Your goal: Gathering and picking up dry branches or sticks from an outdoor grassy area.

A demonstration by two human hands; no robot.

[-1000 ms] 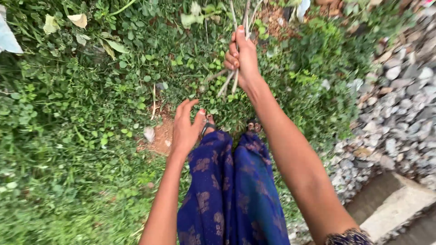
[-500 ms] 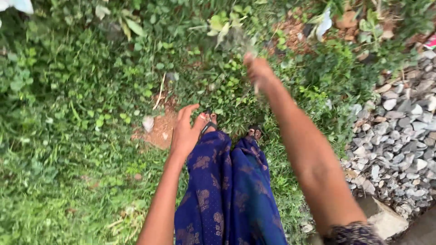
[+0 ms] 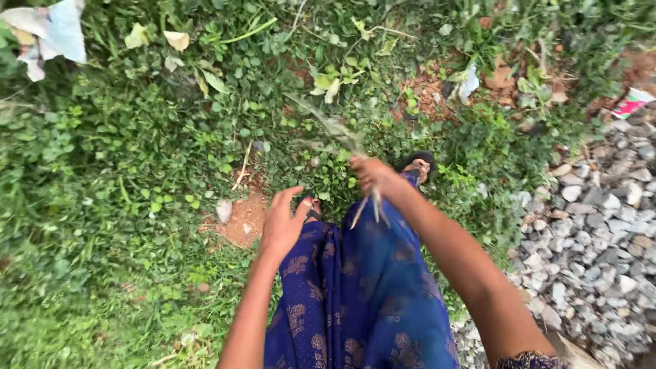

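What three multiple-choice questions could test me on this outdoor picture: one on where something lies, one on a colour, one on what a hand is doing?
1. Where does the grey gravel lie?
A. along the right edge
B. along the left edge
C. across the top

2. What colour is the patterned garment?
A. red
B. deep blue
C. white

3. What is the right hand doing?
A. hanging empty
B. resting on the stones
C. gripping a bundle of plant stems

Answers:
1 A: the gravel fills the right side, with green ground cover to its left.
2 B: the garment is deep blue with a faint floral print.
3 C: the right hand is closed round the plant stems, while the left hand hangs open with fingers spread.
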